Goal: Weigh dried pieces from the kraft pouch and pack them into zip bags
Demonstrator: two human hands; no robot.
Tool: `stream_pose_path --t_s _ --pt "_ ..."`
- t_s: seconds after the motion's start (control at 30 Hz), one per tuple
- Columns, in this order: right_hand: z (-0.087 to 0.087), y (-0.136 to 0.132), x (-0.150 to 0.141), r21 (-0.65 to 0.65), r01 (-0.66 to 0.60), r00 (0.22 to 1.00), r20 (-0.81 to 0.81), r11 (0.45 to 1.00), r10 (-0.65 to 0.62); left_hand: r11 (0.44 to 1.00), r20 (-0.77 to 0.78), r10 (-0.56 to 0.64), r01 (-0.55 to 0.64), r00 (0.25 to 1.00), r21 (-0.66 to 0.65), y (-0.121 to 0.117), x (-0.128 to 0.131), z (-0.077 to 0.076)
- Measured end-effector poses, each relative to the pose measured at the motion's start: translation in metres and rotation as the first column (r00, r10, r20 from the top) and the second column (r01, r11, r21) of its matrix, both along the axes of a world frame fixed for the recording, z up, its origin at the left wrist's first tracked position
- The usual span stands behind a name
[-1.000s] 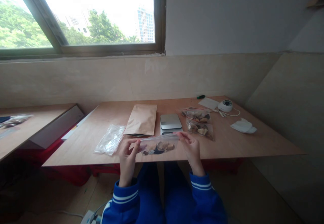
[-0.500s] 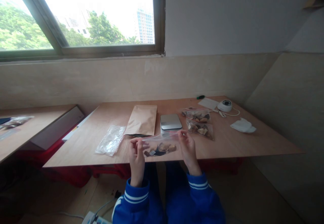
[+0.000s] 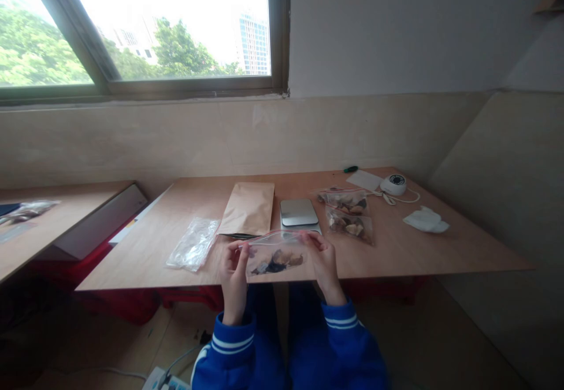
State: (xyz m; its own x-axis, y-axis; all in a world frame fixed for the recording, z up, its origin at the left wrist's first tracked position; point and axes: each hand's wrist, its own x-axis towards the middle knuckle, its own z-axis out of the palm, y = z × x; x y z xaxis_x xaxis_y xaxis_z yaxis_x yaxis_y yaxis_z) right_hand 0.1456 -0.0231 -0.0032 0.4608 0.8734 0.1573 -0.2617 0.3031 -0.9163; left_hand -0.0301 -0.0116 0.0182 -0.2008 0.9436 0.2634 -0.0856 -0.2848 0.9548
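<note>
A clear zip-lock bag [image 3: 278, 256] with brown and dark dried pieces inside hangs between my hands, just over the table's front edge. My left hand [image 3: 234, 265] pinches its upper left corner, and my right hand [image 3: 322, 256] grips the upper right corner. Behind the bag stands a flat kitchen scale [image 3: 298, 212] with a metal top, its front partly hidden. Left of the scale lies a brown kraft paper pouch [image 3: 249, 208]. Two filled zip-lock bags [image 3: 349, 225] of similar pieces rest to the scale's right.
Clear plastic bags [image 3: 192, 244] lie at the left of the wooden table [image 3: 141, 255]. On the right are a white dome camera [image 3: 393, 184] with its cable, a crumpled white tissue [image 3: 425, 219], a white sheet [image 3: 363, 180] and a green-handled tool [image 3: 351, 169]. A power strip [image 3: 165, 379] is on the floor.
My left hand has moved a little to the right and my right hand slightly left, so the bag's top edge now bows upward. Both hands keep their hold on the bag.
</note>
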Motion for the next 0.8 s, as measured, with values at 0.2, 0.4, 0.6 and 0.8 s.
stream_pose_path --t_s 0.2,0.4,0.6,0.8 --pt "0.003 -0.007 0.015 -0.045 0.055 0.969 0.243 0.997 -0.042 0.999 -0.064 -0.044 0.045 0.997 -0.001 0.002 -0.010 0.004" --pt "0.005 -0.012 0.024 -0.075 0.077 0.941 0.335 0.994 -0.047 0.997 -0.127 -0.070 0.069 0.989 -0.017 0.005 -0.018 -0.001" --pt "0.003 -0.012 0.019 -0.060 0.068 0.946 0.320 0.996 -0.046 0.999 -0.164 0.030 -0.037 0.986 -0.040 0.007 -0.021 -0.008" --pt "0.009 -0.012 0.014 -0.057 0.051 0.964 0.263 0.997 -0.035 0.999 -0.113 0.040 -0.043 0.993 -0.028 0.006 -0.020 -0.002"
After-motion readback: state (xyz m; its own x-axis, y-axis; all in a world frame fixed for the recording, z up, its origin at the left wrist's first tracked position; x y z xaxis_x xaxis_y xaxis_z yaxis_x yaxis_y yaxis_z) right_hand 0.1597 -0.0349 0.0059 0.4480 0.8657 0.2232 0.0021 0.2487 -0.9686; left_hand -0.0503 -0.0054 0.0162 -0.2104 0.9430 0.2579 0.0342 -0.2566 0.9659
